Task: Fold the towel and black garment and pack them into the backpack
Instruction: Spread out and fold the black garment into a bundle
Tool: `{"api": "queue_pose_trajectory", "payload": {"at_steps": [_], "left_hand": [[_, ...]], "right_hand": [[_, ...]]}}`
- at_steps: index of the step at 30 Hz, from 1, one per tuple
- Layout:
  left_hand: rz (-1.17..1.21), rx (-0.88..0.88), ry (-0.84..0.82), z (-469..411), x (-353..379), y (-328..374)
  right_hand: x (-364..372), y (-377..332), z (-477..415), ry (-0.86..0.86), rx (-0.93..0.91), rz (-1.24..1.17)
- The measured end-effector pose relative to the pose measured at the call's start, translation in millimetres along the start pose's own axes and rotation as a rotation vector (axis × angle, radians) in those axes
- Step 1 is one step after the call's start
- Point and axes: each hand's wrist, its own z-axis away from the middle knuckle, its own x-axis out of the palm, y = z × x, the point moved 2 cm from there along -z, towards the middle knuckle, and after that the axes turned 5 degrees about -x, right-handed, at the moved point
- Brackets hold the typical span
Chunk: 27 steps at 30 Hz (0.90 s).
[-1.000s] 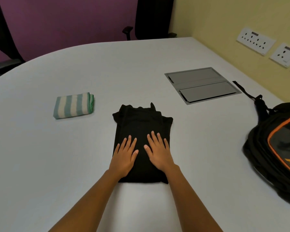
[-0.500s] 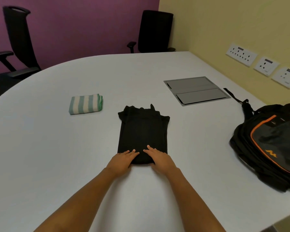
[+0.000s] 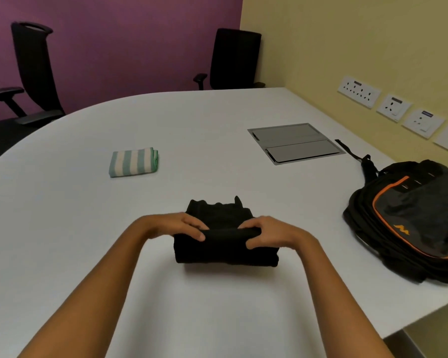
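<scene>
**Figure: Halving the black garment, both hands on the fold**

The black garment lay on the white table directly in front of us, already reduced to a narrow strip. Its near portion was raised into a thick roll, while its far end lay flat. Our left hand gripped the left end of that raised fold and our right hand gripped the right end. On each hand the thumb faced us and the fingers curled over the far side. We judge that the hands took the two ends so that the fold would travel as one straight line and the layers would not slide apart.

The striped green-and-white towel sat apart to the left and farther back as a compact folded rectangle, touched by neither hand. We read its part of the folding as finished.

The black-and-orange backpack lay on its back at the right edge of the table, well clear of both textiles, with one strap trailing toward the wall. We could not tell whether its zip was open. Neither item had been packed.

Beyond these, a grey cable hatch was set flush in the tabletop. Wall sockets lined the yellow wall, and two black office chairs stood at the far side.
</scene>
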Motion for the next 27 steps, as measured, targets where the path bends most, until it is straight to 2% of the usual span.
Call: {"api": "queue_pose_trajectory", "payload": {"at_steps": [3, 6, 14, 20, 23, 25, 27], "left_hand": [[0.184, 0.098, 0.128, 4, -14, -1], [0.267, 0.188, 0.248, -2, -21, 0], [0.333, 0.196, 0.472, -44, -46, 0], [0.191, 0.014, 0.654, -101, -65, -12], [0.102, -0.152, 0.72, -126, -60, -26], [-0.02, -0.247, 0.801, -137, -53, -28], [-0.177, -0.228, 0.936, -143, -45, -22]], "right_hand": [[-22, -4, 3, 0.097, -0.017, -0.097], [-38, 2, -8, 0.18, -0.02, -0.154], [-65, 27, -64, 0.299, 0.036, -0.252], [-69, 57, -119, 0.426, 0.079, -0.052], [-49, 79, -146, 0.396, 0.129, 0.289], [-32, 88, -160, 0.361, 0.175, 0.434], [-18, 92, -169, 0.409, 0.191, 0.423]]}}
